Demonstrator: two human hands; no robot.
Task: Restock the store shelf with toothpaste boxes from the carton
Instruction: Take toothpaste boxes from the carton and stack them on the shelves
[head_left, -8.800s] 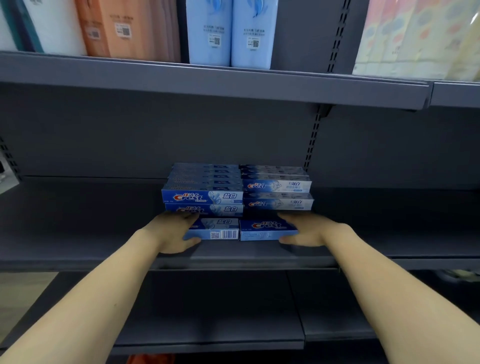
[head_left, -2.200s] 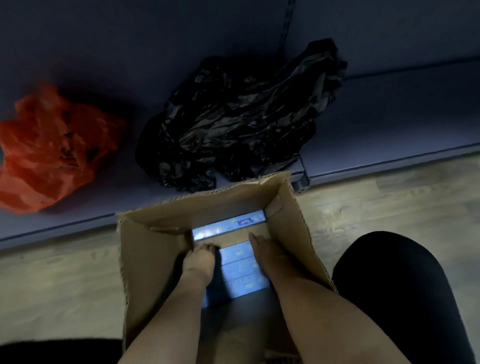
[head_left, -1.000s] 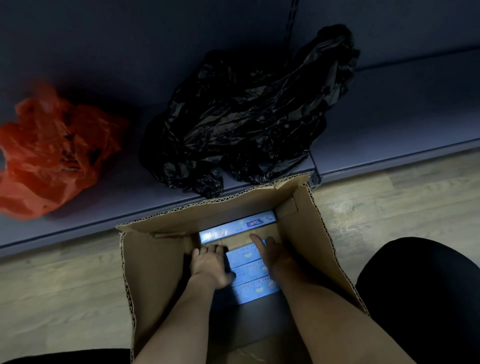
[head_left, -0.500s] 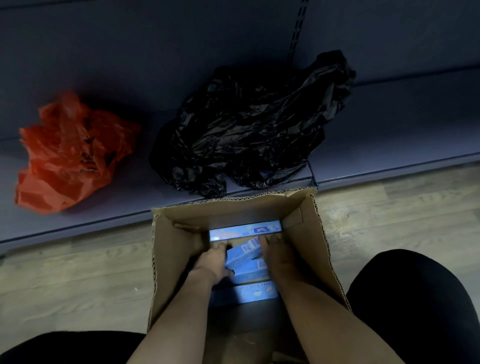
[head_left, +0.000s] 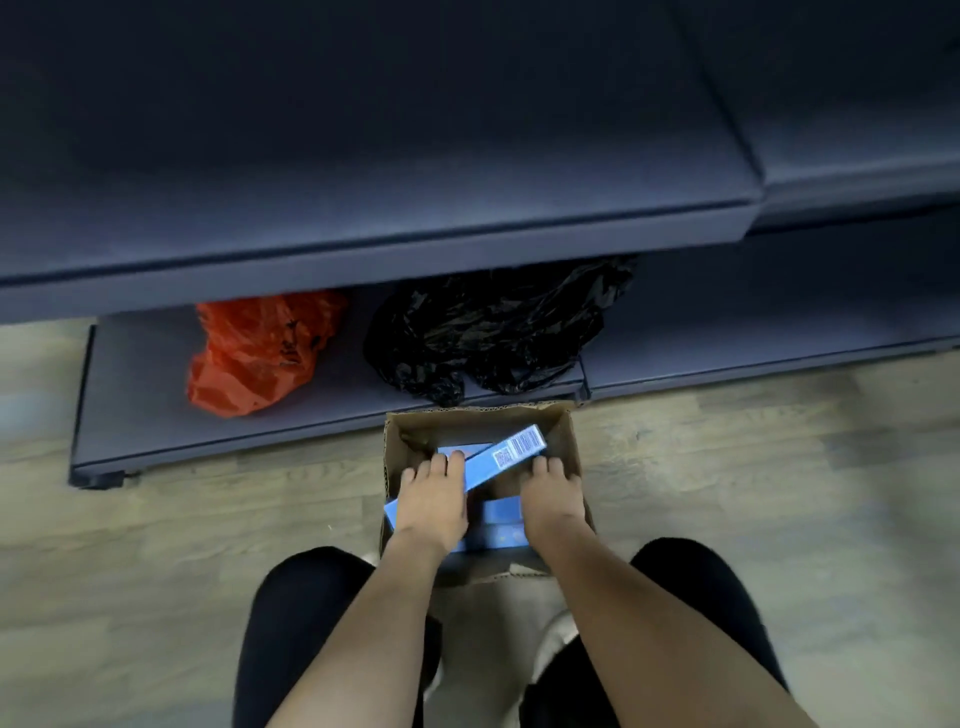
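- Toothpaste box (head_left: 511, 452) lies tilted over the carton (head_left: 563, 435), its near end under the left hand (head_left: 434, 499), whose grip curls round it.
- Right hand (head_left: 551, 493) reaches into the carton; its grip is hidden, cannot tell.

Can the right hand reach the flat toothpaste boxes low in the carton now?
Probably yes: the right hand is already inside the open carton, beside the flat boxes, with nothing between them.

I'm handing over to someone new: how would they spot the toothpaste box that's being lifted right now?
Find the open carton on the floor against the bottom shelf, below the black bag. Both hands are inside it. The box slants up across the carton from the left hand, barcode showing at its raised far end; the other boxes lie flat beneath.
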